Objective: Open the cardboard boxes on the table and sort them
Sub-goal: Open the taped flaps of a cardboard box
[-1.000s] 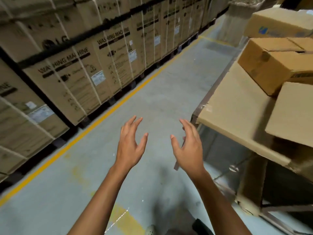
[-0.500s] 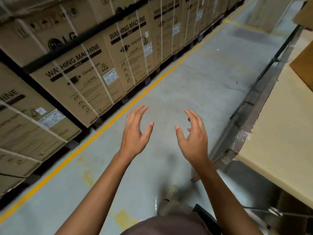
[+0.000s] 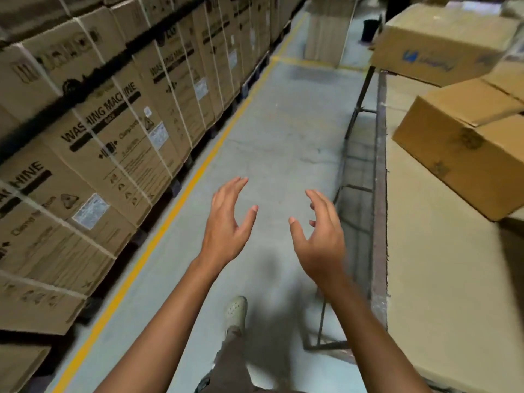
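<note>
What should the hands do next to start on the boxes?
Probably swing right and reach for the nearest brown box on the table. Both the left hand and right hand are empty, fingers spread, hovering over the floor beside the table, touching nothing, and that box looks shut.

The grey floor aisle left of the table lies open, and both empty hands hang over it clear of everything. Left of the table across that aisle, stacked washing machine cartons wall it in. On the table's far end, cardboard boxes crowd the top, while its near end is bare.
</note>
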Tool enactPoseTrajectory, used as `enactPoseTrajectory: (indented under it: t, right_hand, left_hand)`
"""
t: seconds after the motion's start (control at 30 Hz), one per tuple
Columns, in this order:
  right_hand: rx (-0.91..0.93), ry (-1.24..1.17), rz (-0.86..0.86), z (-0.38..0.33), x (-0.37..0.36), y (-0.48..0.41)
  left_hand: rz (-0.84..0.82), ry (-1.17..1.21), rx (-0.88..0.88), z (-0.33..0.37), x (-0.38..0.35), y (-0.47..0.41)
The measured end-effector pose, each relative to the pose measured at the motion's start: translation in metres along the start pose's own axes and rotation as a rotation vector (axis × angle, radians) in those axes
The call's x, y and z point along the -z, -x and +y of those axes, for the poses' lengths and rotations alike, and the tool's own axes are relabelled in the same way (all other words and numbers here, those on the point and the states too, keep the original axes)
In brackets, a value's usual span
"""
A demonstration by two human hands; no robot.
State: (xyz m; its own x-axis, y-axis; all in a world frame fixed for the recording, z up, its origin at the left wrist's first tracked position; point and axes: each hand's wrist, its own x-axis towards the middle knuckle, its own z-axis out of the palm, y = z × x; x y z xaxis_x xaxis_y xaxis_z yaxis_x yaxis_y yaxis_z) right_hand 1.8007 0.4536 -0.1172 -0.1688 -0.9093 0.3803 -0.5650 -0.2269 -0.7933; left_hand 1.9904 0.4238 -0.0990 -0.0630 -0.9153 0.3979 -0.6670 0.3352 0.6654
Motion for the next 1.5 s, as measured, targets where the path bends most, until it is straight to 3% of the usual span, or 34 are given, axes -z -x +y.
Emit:
enactPoseTrajectory:
  t: [0.43,0.67,0.93,1.07,1.2,1.3,1.4,1.5]
  right_hand:
    - [-0.187,0.248,0.478,0.037,0.025,-0.192]
    - [-0.281,0.329,0.636,0.080,0.070,-0.245]
    - [-0.465,0.495,0.796,0.145,0.177,-0.290]
    - [-0.621,0.680,0.810,0.177,0.234,-0.305]
    - [-0.812,0.815,0.717,0.206,0.272,-0.321]
    - [-1.120,0.956,0.569,0.235,0.294,-0.317]
    - [-1.410,0.907,0.552,0.255,0.292,-0.308]
    - [-1.469,0.914,0.595,0.258,0.284,-0.317]
  left_hand:
    - [-0.320,0.200,-0.449,0.016,-0.112,-0.277]
    - [-0.442,0.300,-0.607,0.065,-0.194,-0.361]
    - [-0.563,0.366,-0.722,0.163,-0.311,-0.426]
    - [-0.624,0.303,-0.759,0.203,-0.372,-0.450]
    - [-0.722,0.161,-0.765,0.236,-0.430,-0.459]
    - [-0.831,0.029,-0.821,0.243,-0.471,-0.455]
    - [-0.886,-0.167,-0.892,0.239,-0.506,-0.453]
    - [-0.901,-0.195,-0.963,0.243,-0.524,-0.464]
